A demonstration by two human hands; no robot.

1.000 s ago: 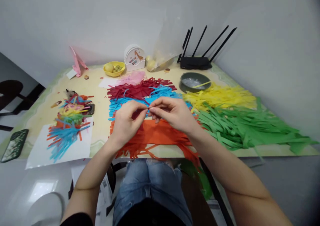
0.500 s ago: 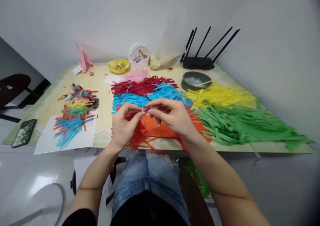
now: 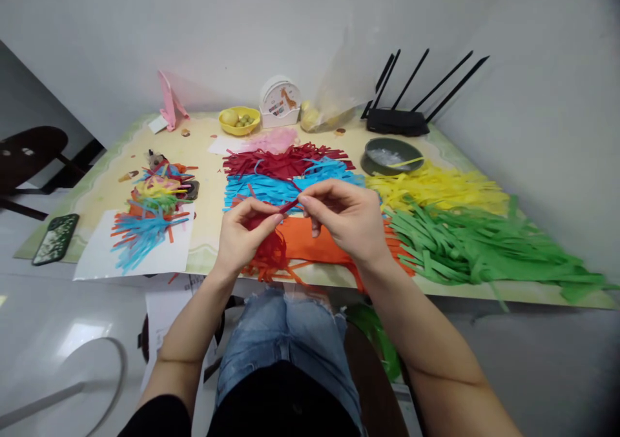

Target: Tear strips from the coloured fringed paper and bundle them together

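Observation:
Between my two hands runs a thin dark red paper strip (image 3: 289, 206), slightly twisted. My left hand (image 3: 246, 233) pinches one end of it between thumb and index finger. The other end is pinched in my right hand (image 3: 341, 217). Red fringed paper (image 3: 272, 251) hangs below my left hand. Under both hands lie an orange fringed sheet (image 3: 310, 240), blue fringed paper (image 3: 256, 190) and, farther back, dark red fringed paper (image 3: 285, 162). Yellow fringe (image 3: 445, 185) and green fringe (image 3: 465, 243) spread to the right of my right hand.
A small figure with multicoloured fringes (image 3: 157, 195) lies at the left, partly on white paper (image 3: 97, 250). A phone (image 3: 55, 238) rests near the left edge. Behind are a yellow fruit bowl (image 3: 239, 122), a dark green bowl (image 3: 391, 156) and a black router (image 3: 396, 121).
My hands have moved slightly apart, and more of the dark red strip shows between them. The camera view has shifted a little.

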